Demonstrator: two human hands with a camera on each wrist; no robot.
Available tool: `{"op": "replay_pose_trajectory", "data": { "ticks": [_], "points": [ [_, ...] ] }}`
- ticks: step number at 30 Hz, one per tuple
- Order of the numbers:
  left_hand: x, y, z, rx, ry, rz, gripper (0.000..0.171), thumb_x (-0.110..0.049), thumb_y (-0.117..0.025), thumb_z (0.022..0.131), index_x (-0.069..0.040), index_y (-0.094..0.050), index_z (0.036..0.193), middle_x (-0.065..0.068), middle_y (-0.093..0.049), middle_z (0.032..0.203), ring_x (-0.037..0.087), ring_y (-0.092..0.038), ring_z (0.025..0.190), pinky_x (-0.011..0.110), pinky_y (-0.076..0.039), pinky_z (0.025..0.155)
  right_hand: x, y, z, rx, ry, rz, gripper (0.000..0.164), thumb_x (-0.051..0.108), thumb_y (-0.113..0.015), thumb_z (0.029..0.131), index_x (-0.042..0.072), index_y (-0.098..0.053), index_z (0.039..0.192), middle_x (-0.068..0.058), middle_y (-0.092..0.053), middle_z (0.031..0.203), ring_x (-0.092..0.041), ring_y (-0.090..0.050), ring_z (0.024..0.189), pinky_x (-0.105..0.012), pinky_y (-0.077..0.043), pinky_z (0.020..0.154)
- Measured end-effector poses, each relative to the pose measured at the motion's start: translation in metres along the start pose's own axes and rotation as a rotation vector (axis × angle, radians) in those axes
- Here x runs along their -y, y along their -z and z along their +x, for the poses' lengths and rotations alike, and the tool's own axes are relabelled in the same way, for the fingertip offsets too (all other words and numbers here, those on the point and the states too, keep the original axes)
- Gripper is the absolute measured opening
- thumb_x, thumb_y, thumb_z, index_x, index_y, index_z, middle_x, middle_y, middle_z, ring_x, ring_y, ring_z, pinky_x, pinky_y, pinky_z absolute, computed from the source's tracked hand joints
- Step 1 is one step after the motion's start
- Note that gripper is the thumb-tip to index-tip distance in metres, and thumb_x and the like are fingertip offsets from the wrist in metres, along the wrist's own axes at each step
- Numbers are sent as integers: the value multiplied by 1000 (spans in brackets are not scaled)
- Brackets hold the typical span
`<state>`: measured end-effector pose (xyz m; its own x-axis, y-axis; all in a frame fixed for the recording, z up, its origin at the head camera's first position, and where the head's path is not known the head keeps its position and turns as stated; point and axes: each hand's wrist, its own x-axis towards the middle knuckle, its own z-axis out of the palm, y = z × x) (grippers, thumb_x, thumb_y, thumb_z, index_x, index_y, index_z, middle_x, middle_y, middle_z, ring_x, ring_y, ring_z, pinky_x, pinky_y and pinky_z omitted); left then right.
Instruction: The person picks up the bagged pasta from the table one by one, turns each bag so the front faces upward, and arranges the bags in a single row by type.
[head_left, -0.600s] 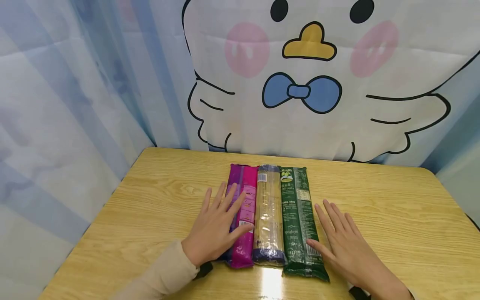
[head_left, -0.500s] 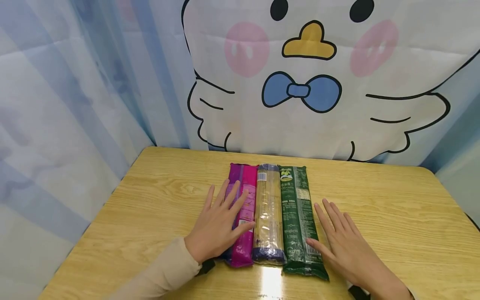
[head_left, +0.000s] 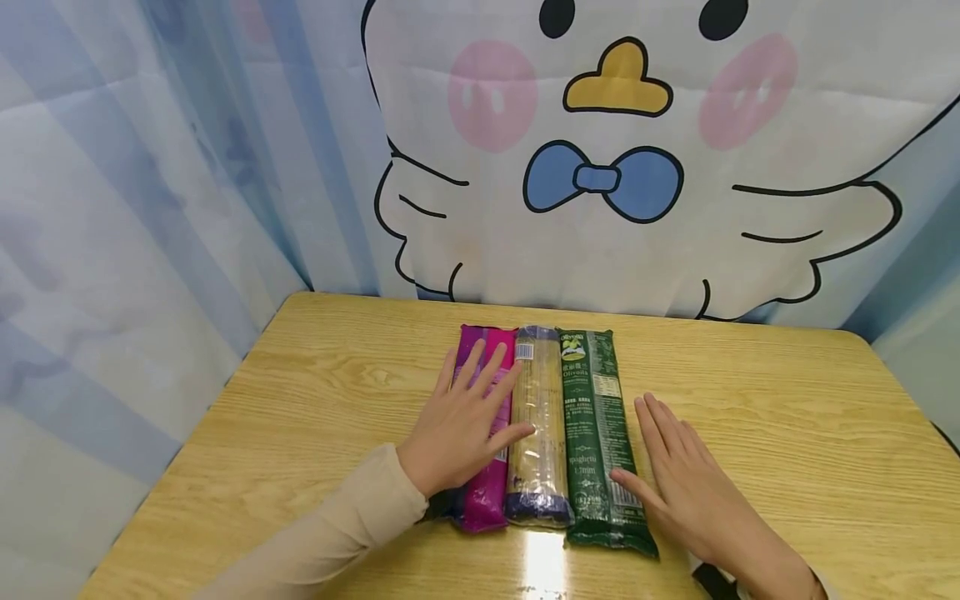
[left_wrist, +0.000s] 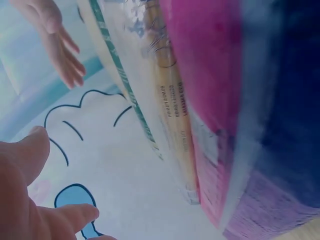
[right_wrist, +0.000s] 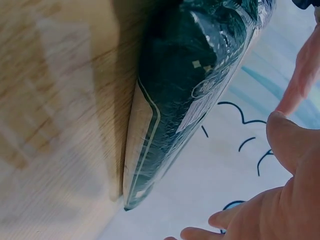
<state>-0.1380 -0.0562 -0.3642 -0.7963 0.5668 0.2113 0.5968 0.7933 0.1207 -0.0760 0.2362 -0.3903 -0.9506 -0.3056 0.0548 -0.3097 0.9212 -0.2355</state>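
Three long packs lie side by side on the wooden table. On the left is a pink and purple pack (head_left: 487, 504), in the middle a clear pack (head_left: 536, 467) of pale yellow sticks with dark blue ends, on the right a green spaghetti pack (head_left: 596, 433). My left hand (head_left: 463, 429), fingers spread, hovers over the pink and purple pack, its thumb reaching over the clear one. The left wrist view shows a gap between that hand (left_wrist: 25, 190) and the packs. Beside the green pack, my right hand (head_left: 686, 483) is held with straight fingers, thumb overlapping its edge.
The light wooden table (head_left: 787, 417) extends to both sides of the packs. Behind its far edge hangs a curtain (head_left: 600, 250) printed with a cartoon bird, and a blue and white curtain (head_left: 150, 250) hangs along the left.
My left hand has moved right and forward over the packs, its thumb now over the clear one. The right hand's fingers have drawn slightly closer together. The packs stay in place.
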Motion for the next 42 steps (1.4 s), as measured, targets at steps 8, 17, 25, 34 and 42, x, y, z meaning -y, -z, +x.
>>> {"op": "replay_pose_trajectory", "data": {
  "ticks": [8, 17, 25, 34, 42],
  "points": [
    [-4, -1, 20, -6, -36, 19, 71, -59, -40, 101, -19, -26, 159, 12, -18, 165, 34, -7, 153, 59, -5, 123, 2, 1, 3, -47, 14, -8, 91, 54, -52, 99, 7, -3, 160, -24, -15, 162, -45, -21, 146, -63, -25, 113],
    [-2, -5, 45, 8, -49, 9, 68, -55, -42, 102, -18, -29, 157, 12, -23, 164, 32, -15, 152, 55, -8, 124, 3, 3, 8, -25, -41, 62, 91, 53, -51, 100, 2, -5, 159, -29, -16, 160, -50, -23, 143, -69, -28, 109],
    [0, -9, 63, 40, -45, -55, 69, -53, -41, 103, -15, -25, 158, 12, -24, 163, 30, -20, 151, 49, -13, 125, 4, 5, 11, -14, -79, 108, 88, 53, -47, 102, -2, -6, 157, -30, -15, 159, -52, -22, 141, -71, -28, 108],
    [-2, -13, 84, 37, -59, -139, 66, -50, -45, 103, -12, -32, 155, 13, -38, 156, 28, -35, 145, 44, -28, 121, 3, 5, 15, -2, -111, 144, 84, 52, -43, 103, -5, -11, 156, -33, -19, 156, -54, -25, 139, -72, -32, 104],
    [-2, -20, 104, 44, -32, -207, 61, -45, -50, 103, -14, -37, 153, 9, -45, 151, 24, -42, 140, 40, -35, 117, 0, 5, 17, -24, -151, 190, 85, 51, -48, 102, -9, -18, 153, -36, -25, 152, -55, -29, 136, -72, -35, 101]
  ]
}}
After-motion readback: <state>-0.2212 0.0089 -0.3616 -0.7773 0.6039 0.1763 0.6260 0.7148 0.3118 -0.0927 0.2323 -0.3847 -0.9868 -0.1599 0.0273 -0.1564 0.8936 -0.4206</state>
